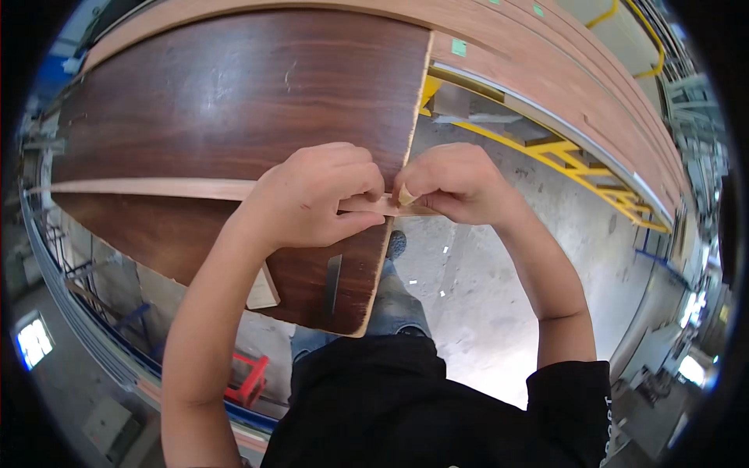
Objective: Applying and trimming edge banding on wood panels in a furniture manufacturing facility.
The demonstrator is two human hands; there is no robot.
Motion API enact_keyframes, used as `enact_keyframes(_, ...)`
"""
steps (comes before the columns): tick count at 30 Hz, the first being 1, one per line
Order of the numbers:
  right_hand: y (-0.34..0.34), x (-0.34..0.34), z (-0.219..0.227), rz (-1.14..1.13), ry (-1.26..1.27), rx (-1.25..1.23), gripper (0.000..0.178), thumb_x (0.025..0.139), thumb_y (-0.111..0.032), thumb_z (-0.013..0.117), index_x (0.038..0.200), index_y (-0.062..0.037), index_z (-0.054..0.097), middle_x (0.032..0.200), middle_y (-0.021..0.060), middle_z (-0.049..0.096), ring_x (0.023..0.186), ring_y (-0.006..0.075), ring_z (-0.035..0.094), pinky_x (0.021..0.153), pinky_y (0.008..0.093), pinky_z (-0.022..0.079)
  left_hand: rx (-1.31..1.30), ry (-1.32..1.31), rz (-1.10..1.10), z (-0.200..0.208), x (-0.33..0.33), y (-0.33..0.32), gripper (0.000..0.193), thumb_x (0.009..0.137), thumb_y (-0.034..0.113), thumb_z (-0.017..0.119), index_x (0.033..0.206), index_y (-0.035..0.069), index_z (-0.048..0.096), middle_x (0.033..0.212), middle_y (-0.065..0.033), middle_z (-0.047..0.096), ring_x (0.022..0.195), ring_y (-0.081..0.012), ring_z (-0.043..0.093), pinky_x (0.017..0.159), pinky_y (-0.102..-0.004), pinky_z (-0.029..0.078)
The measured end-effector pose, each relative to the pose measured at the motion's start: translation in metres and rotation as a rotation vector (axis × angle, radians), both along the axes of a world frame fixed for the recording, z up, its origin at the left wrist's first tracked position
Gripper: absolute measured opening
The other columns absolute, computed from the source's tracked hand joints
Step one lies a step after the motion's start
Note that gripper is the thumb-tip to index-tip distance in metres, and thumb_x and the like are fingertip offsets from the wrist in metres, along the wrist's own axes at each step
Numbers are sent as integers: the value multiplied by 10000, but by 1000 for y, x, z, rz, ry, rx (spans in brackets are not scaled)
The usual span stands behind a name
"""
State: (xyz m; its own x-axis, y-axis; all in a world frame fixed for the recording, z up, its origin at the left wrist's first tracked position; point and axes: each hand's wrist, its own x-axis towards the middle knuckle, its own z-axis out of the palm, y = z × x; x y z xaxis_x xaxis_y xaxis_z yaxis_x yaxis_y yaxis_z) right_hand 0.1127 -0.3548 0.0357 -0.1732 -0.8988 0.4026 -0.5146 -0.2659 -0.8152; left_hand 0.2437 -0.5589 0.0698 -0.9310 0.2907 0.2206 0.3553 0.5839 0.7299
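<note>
A long, narrow light wood strip (pixel 156 187) lies across a dark brown wood-grain board (pixel 234 101), its near end reaching past the board's right edge. My left hand (pixel 308 195) is curled over the strip near that end, thumb along its near side. Just to the right, my right hand (pixel 462 183) pinches the strip's end beyond the board's edge. A small pale yellowish bit (pixel 406 195) shows at the right fingertips; I cannot tell what it is. A dark, flat, narrow bar (pixel 333 285) rests on the board nearer to me.
A pale wood offcut (pixel 264 288) is by the board's near edge. Long reddish-brown wood panels (pixel 538 70) run along the far side, over a yellow metal frame (pixel 562 160). A red stand (pixel 248 380) is at lower left. Grey concrete floor (pixel 499 296) with small white scraps lies to the right.
</note>
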Motion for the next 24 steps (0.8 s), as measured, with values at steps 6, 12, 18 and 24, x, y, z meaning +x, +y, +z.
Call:
enact_keyframes(6, -15, -8, -7, 192, 115, -167, 196, 734, 48, 718, 872, -63, 634, 913, 88, 711, 765, 268, 680, 667, 347, 532, 38, 25, 54, -6, 5, -3, 269, 667, 84, 819, 772, 74, 572, 710, -76, 549, 682, -303, 561, 611, -382, 448)
enact_keyframes(12, -17, -15, -5, 254, -19, 2, 176, 796, 26, 728, 921, -54, 634, 913, 115, 708, 807, 264, 678, 717, 338, 528, 6, 16, 79, -6, 7, -3, 288, 635, 117, 819, 774, 76, 570, 707, -71, 544, 673, -305, 559, 602, -379, 443)
enact_keyframes(18, -12, -3, -20, 220, -766, 252, 336, 794, -10, 791, 1058, -39, 586, 998, 64, 658, 928, 162, 638, 838, 300, 509, 22, 15, 84, -9, 5, 0, 287, 633, 133, 815, 769, 77, 569, 717, -70, 551, 677, -300, 563, 603, -383, 446)
enact_keyframes(24, -17, -6, -25, 323, -966, 294, 392, 784, 41, 779, 1092, -39, 549, 1038, 71, 642, 983, 139, 618, 882, 289, 493, 8, 0, 101, -9, 6, 0, 287, 636, 142, 814, 760, 86, 562, 721, -66, 550, 690, -297, 566, 607, -386, 448)
